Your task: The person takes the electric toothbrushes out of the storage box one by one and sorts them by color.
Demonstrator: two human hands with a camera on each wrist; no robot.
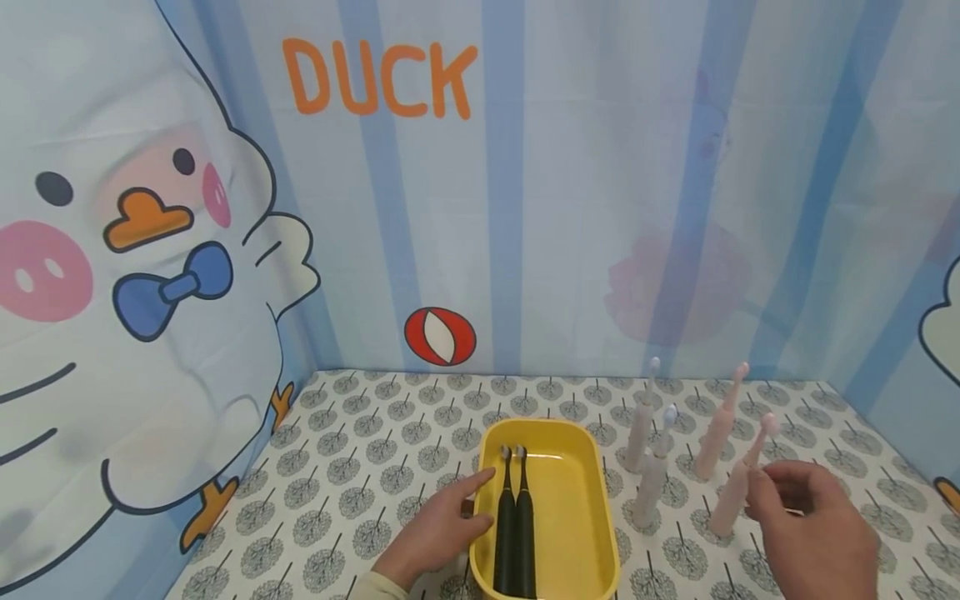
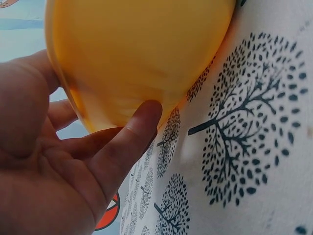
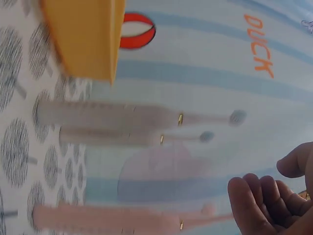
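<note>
My left hand [image 1: 442, 527] rests against the left side of a yellow tray [image 1: 609, 533]; in the left wrist view its fingers touch the outer wall. Two black electric toothbrushes [image 1: 506, 533] lie side by side in the tray's left part. At the right, my right hand [image 1: 821, 529] is beside the nearer pink electric toothbrush [image 1: 731, 500], which stands upright. In the right wrist view that hand's fingers are loosely bent, with a gap to the thumb and nothing held.
Another pink toothbrush [image 1: 716, 437] stands behind the nearer one. Two white toothbrushes [image 1: 651, 492] stand between the tray and the pink pair. A tree-patterned cloth [image 1: 360, 450] covers the table. Behind it hangs a striped curtain [image 1: 555, 208] with cartoon prints.
</note>
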